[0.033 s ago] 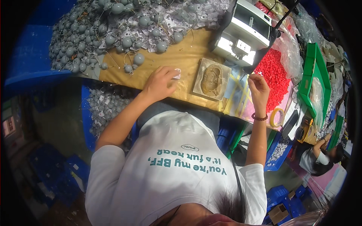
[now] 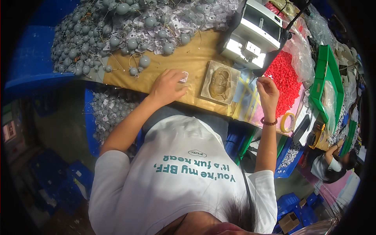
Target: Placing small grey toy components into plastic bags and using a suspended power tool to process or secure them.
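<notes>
My left hand is over the brown-covered table. Its fingers are closed on a small flat white tag with printing on it, which sticks out past the fingertips. To its right lies a square metal mould block with a rounded hollow in its top; neither hand touches it. My right hand, with a beaded bracelet at the wrist, is held in a pinch beside a heap of small red pieces. What its fingertips hold, if anything, is too small to make out.
A heap of grey balls with strings and white tags covers the table's far left. A white machine stands behind the block. Farther right are a tape roll, a green tray and another person. Blue crates stand at left.
</notes>
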`<state>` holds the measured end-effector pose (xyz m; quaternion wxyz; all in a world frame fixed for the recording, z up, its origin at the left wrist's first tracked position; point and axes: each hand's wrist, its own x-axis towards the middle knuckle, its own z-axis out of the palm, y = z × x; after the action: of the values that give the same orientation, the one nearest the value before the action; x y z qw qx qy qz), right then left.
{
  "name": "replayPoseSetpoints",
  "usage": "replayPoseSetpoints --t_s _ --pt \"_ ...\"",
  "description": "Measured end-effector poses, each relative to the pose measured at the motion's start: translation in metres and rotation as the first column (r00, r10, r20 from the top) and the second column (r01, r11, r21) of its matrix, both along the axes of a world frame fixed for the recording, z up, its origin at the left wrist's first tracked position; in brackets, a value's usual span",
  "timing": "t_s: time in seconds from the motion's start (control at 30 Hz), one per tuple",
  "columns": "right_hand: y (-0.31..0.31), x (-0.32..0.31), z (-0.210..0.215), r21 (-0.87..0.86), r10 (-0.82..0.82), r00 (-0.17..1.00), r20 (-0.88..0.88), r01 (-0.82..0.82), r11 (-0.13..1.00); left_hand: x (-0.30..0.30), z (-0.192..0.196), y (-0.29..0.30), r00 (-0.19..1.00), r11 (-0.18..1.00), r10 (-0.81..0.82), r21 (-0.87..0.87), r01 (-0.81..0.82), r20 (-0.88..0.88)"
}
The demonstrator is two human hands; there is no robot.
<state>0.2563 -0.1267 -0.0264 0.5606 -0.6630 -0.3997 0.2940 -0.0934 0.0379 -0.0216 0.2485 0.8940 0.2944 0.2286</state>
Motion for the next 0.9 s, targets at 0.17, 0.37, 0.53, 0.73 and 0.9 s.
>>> replayPoseSetpoints --t_s 0.17,0.37,0.53,0.73,0.9 --pt "0.004 -0.02 0.004 -0.067 0.034 0.997 0.073 -0.029 0.997 0.02 0.001 -0.007 0.998 0.997 0.049 -0.064 -0.046 0.041" --pt "0.014 -0.047 0.014 -0.016 0.093 0.986 0.136 -0.092 0.996 0.084 0.021 -0.027 0.929 0.966 -0.24 -0.025 0.257 0.281" --pt "0.028 -0.078 0.024 0.05 0.127 0.924 0.361 -0.155 0.987 0.106 -0.001 -0.022 0.963 0.972 -0.23 -0.01 0.234 0.142" --pt "0.054 -0.098 0.018 0.136 0.115 0.674 0.73 -0.307 0.942 0.084 0.008 -0.024 0.981 0.992 -0.058 -0.096 0.076 0.185" --pt "0.055 -0.101 0.011 0.074 0.165 0.557 0.814 -0.381 0.922 0.006 0.006 0.008 0.97 0.949 0.242 0.21 -0.233 -0.018"
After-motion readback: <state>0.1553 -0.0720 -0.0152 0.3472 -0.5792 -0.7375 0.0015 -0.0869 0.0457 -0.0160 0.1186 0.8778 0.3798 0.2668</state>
